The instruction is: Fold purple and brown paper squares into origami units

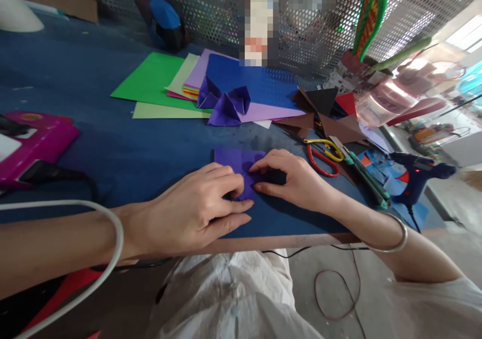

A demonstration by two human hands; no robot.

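A small piece of purple paper (229, 154) with fold lines lies flat on the blue tabletop near its front edge. My left hand (203, 203) rests over its lower left part, fingers bent and pressing it down. From the other side, my right hand (289, 178) holds the paper's right part between thumb and fingers, which partly hide it. Behind the paper stand folded purple paper shapes (228, 107), touching a stack of coloured sheets.
Behind lie green paper (150, 80) and a blue sheet (244, 78). To the right are scissors (324, 155), a utility knife (361, 173), brown folded paper (342, 128), a glue gun (417, 176) and a clear bottle (391, 98). A magenta device (45, 143) with a black cord stands left.
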